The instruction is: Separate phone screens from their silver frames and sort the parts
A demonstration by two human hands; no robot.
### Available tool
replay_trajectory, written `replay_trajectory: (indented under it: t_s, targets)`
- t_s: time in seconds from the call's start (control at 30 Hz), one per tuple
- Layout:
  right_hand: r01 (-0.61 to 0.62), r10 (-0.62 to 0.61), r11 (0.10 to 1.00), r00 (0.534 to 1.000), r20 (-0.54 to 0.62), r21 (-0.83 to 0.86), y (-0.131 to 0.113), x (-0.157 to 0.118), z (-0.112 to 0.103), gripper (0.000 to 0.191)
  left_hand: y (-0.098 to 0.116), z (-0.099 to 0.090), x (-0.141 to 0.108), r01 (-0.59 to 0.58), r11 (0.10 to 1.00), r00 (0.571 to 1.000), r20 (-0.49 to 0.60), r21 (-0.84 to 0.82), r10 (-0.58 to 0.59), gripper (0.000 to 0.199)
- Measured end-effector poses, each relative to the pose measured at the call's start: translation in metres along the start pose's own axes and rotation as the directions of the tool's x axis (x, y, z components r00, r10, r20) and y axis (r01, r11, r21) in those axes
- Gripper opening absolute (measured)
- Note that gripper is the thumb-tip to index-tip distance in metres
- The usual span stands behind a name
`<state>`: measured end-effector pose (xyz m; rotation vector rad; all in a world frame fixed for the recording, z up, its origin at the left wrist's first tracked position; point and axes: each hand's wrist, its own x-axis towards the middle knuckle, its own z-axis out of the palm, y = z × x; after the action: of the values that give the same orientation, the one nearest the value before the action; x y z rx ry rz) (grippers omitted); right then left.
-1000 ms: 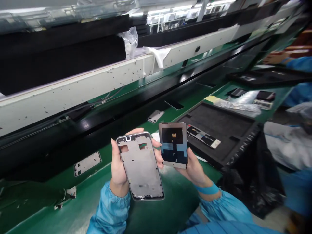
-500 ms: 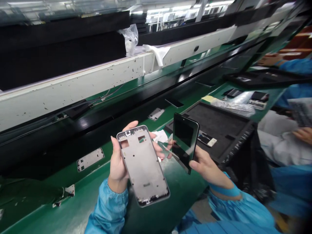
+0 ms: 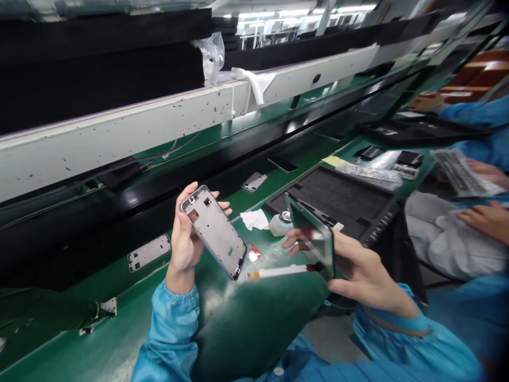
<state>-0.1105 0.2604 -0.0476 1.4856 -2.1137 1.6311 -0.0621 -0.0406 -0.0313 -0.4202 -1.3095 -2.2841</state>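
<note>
My left hand (image 3: 185,249) is closed around a grey metal phone frame (image 3: 217,231), held tilted above the green bench (image 3: 246,318). Cut-outs and small holes show in the frame's flat face. In my right hand (image 3: 358,265) is a dark glossy phone screen (image 3: 314,233), gripped by its edges and turned nearly edge-on, slightly blurred. A flat cable with an orange end (image 3: 278,271) shows below the screen. Between my hands lie a crumpled white wipe (image 3: 254,219), a small bottle with a metal top (image 3: 280,224) and red and white scraps (image 3: 255,253).
A black foam tray (image 3: 345,191) stands beyond my right hand. Another phone frame (image 3: 150,253) lies to the left; a smaller-looking frame (image 3: 255,182) and a dark screen (image 3: 282,164) lie farther back. A white rail (image 3: 159,124) crosses behind. Co-workers' hands (image 3: 485,220) are at right.
My left hand has drawn the frame up and left, tilting it more. My right hand has moved right and down, turning the screen more edge-on. The bottle and cable now show.
</note>
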Motion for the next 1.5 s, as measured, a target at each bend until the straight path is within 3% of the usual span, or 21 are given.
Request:
replay_trajectory:
  t_s: [0.1, 0.17, 0.27, 0.37, 0.7, 0.87, 1.03, 1.3, 1.5]
  targets:
    - [-0.043, 0.049, 0.994, 0.998, -0.05, 0.105, -0.004, -0.001, 0.002, 0.053, 0.0, -0.002, 0.001, -0.004, 1.0, 1.0, -0.013, 0.022, 0.005, 0.065]
    - [-0.008, 0.016, 0.993, 0.998, -0.064, 0.121, -0.003, 0.005, 0.01, 0.055, 0.0, -0.001, 0.0, -0.004, 0.999, 1.0, -0.003, 0.032, 0.004, 0.065]
    - [0.084, -0.084, 0.996, 0.996, -0.015, 0.017, 0.006, 0.016, 0.025, 0.067, 0.002, 0.002, -0.002, -0.004, 0.999, 1.0, 0.018, 0.042, 0.003, 0.064]
    - [0.108, -0.106, 0.992, 0.994, 0.035, -0.072, 0.013, 0.022, 0.033, 0.069, 0.004, 0.004, -0.004, -0.006, 0.999, 1.0, 0.026, 0.043, 0.005, 0.063]
    - [0.124, -0.109, 0.975, 0.99, 0.09, -0.185, 0.013, 0.013, 0.022, 0.068, 0.01, -0.001, -0.003, -0.043, 0.998, 0.999, 0.011, 0.053, 0.042, 0.056]
    - [0.136, -0.12, 0.978, 0.987, 0.105, -0.158, 0.015, 0.024, 0.034, 0.072, 0.006, 0.0, -0.004, -0.101, 0.992, 0.992, 0.085, 0.077, 0.095, 0.052]
    - [0.107, -0.102, 0.991, 0.992, 0.071, -0.079, 0.018, 0.031, 0.051, 0.074, -0.002, 0.0, -0.002, -0.184, 0.958, 0.981, 0.107, 0.221, 0.163, 0.053]
    - [0.03, -0.03, 1.0, 0.999, 0.023, 0.006, 0.026, 0.017, 0.045, 0.071, 0.001, -0.004, 0.001, -0.216, 0.956, 0.976, 0.067, 0.199, 0.207, 0.048]
    - [-0.054, 0.06, 0.992, 0.997, -0.055, 0.111, 0.034, 0.031, 0.078, 0.078, -0.013, 0.002, -0.003, -0.188, 0.933, 0.982, 0.028, 0.308, 0.189, 0.048]
